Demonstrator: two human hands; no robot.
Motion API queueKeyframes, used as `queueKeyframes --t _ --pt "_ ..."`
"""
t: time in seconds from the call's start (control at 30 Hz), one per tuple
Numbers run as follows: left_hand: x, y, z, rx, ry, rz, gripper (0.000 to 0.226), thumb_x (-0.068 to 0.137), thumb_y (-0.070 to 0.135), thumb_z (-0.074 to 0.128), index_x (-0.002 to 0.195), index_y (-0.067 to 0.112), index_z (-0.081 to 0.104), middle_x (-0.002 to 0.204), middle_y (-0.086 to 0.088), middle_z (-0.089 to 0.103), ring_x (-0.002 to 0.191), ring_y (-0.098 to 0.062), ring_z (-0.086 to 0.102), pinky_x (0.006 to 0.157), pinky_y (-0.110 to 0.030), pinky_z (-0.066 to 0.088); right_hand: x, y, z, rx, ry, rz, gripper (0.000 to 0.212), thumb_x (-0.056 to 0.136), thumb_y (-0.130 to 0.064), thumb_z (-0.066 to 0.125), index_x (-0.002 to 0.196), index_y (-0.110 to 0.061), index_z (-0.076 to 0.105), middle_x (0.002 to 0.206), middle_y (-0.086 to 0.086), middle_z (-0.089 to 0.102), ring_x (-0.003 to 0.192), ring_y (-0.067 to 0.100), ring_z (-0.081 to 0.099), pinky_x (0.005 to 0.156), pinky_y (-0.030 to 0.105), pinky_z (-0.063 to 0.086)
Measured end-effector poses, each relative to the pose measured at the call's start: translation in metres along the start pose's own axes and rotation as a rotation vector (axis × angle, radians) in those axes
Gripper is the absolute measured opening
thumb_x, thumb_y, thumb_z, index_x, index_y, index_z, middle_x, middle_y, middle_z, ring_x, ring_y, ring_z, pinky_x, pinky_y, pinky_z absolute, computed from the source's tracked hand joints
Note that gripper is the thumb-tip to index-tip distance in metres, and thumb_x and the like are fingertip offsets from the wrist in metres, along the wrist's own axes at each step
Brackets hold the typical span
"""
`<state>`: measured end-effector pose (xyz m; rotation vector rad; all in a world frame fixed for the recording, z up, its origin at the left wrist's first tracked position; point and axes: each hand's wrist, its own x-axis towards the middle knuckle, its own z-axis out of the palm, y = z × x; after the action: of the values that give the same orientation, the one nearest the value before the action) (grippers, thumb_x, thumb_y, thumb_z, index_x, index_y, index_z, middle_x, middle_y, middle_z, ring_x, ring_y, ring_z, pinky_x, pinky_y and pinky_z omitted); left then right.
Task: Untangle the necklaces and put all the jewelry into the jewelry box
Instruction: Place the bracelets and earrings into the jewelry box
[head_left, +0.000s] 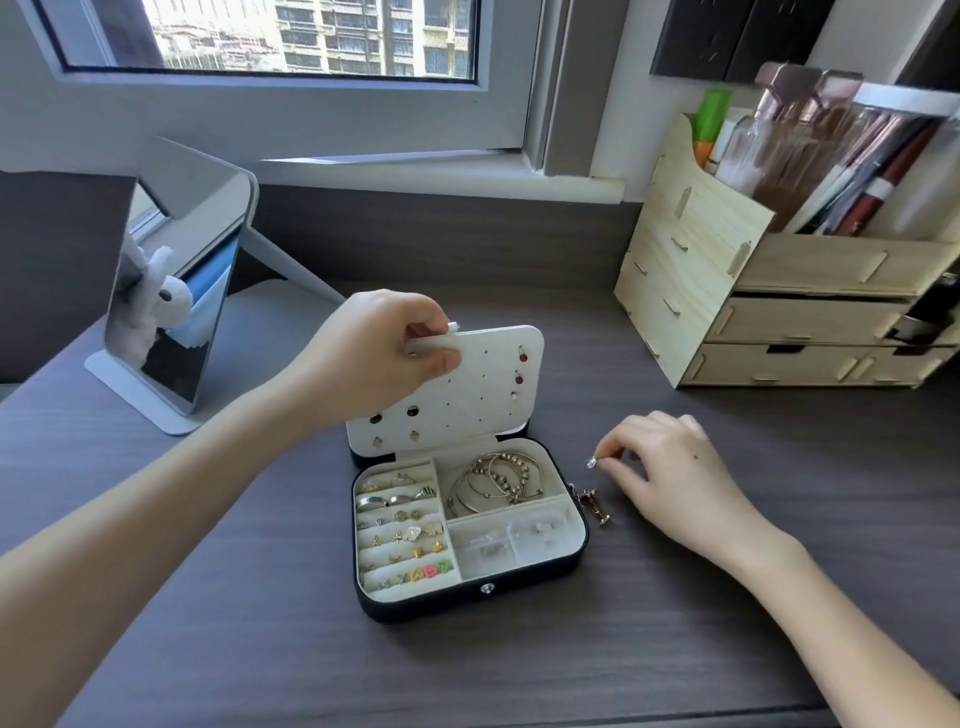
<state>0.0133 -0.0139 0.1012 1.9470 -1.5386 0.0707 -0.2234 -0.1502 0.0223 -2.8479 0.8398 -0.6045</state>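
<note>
A black jewelry box (475, 597) lies open in the middle of the desk. Its white earring panel (467, 395) stands upright with several studs in it. My left hand (374, 353) pinches the panel's top left corner. Rings and small earrings fill the left slots (400, 530). Several bangles (496, 475) lie in the upper right compartment. To the right of the box, my right hand (670, 473) pinches a small clear stud earring (592, 461) just above the desk. A dark red and gold dangling piece (595, 506) lies on the desk beside the box's right edge.
A standing mirror (171, 312) with a white plush toy is at the left. A wooden drawer organiser (779, 312) with brushes and cosmetics stands at the back right. The window sill runs along the back. The dark wood desk (519, 675) extends toward me.
</note>
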Motion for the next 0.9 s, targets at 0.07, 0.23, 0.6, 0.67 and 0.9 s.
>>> queueKeyframes --t 0.07,0.23,0.6,0.67,0.9 --pt "0.000 -0.004 0.000 -0.032 0.014 -0.007 0.014 0.080 0.026 0.074 0.086 0.016 0.066 0.091 0.003 0.068 0.077 -0.016 0.060 0.068 -0.027 0.048 0.001 -0.004 -0.009 0.092 0.096 0.046 0.013 0.080 -0.011 0.072 0.075 -0.022 0.067 0.072 -0.010 0.064 0.070 0.016 0.057 0.069 0.031 0.038" --pt "-0.002 -0.015 -0.003 -0.295 0.024 -0.090 0.018 0.079 0.024 0.073 0.095 0.024 0.065 0.087 0.003 0.064 0.075 -0.011 0.058 0.065 -0.017 0.046 0.012 -0.046 -0.026 0.598 0.200 0.112 0.014 0.080 -0.009 0.071 0.074 -0.021 0.070 0.067 -0.012 0.068 0.063 0.005 0.061 0.061 0.017 0.046" --pt "-0.013 -0.020 0.000 -0.659 -0.056 -0.260 0.021 0.071 0.052 0.060 0.067 0.035 0.072 0.093 0.022 0.056 0.090 0.000 0.055 0.079 -0.026 0.044 0.065 -0.111 0.011 0.233 0.709 -0.373 0.013 0.088 -0.012 0.061 0.082 -0.007 0.071 0.077 0.001 0.069 0.074 0.015 0.059 0.072 0.030 0.045" --pt "-0.013 -0.021 -0.001 -0.674 -0.053 -0.265 0.016 0.070 0.046 0.062 0.067 0.033 0.072 0.094 0.019 0.056 0.088 0.000 0.055 0.079 -0.027 0.046 0.070 -0.113 0.014 0.195 0.745 -0.406 0.012 0.087 -0.010 0.062 0.081 -0.006 0.072 0.077 0.002 0.069 0.073 0.018 0.060 0.073 0.030 0.045" --pt "-0.016 -0.024 -0.001 -0.641 -0.037 -0.220 0.017 0.070 0.038 0.066 0.069 0.022 0.069 0.096 0.012 0.056 0.091 -0.005 0.055 0.082 -0.030 0.045 0.074 -0.113 0.018 0.151 0.726 -0.470 0.009 0.086 -0.005 0.064 0.082 -0.003 0.071 0.078 0.005 0.070 0.074 0.021 0.063 0.077 0.031 0.045"
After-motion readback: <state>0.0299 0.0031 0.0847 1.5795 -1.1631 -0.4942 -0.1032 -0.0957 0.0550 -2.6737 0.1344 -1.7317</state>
